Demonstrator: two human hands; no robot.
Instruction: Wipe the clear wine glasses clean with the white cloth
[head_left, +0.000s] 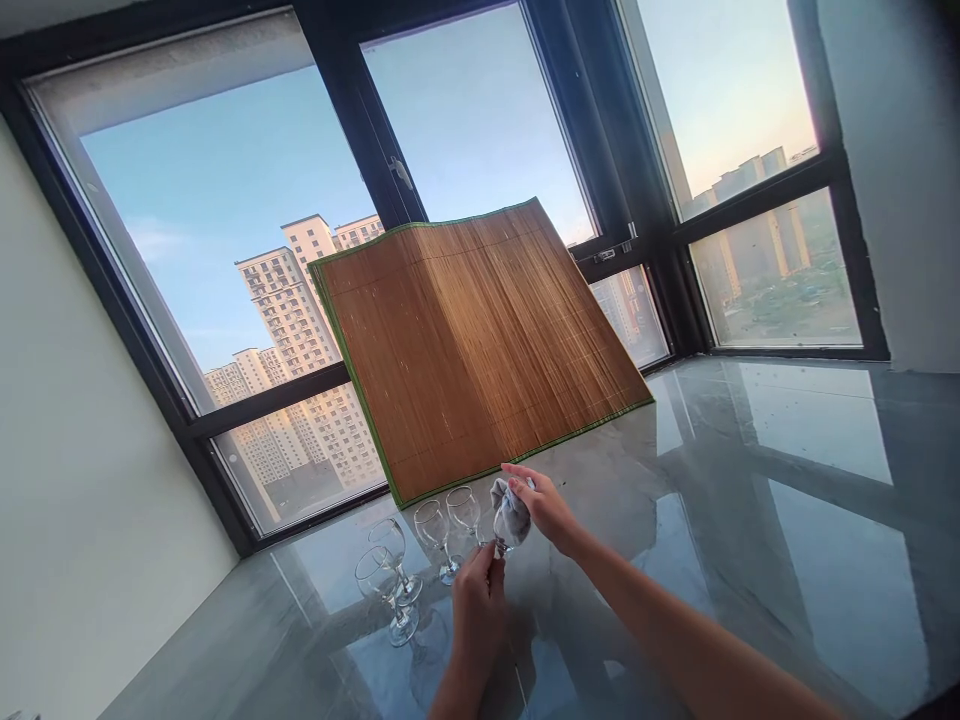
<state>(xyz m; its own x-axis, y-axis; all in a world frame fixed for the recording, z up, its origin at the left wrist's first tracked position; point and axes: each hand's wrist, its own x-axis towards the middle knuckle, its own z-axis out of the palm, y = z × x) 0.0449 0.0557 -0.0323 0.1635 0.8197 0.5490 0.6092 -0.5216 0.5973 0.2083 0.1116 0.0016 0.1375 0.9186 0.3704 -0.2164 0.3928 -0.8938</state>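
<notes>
My left hand (480, 590) pinches a stemmed wine glass (505, 545) low down, near its stem, and holds it tilted above the counter. At the glass's mouth, my right hand (546, 512) grips a bunched pale grey cloth (504, 494). Part of that cloth seems to lie inside the bowl, though fingers hide some of it. Left of my hands several clear wine glasses stand upright, among them a front one (377, 575), one beyond it (388, 542), and another (432, 526) nearer the mat. The closest to my hands is a glass (463, 510) partly hidden low down.
A brown bamboo mat (480, 340) with green edging leans against the windows behind the glasses. The shiny grey marbled counter (637, 620) reflects the windows. Dark window frames (660, 290) line the back, and a white wall (90, 400) borders the left.
</notes>
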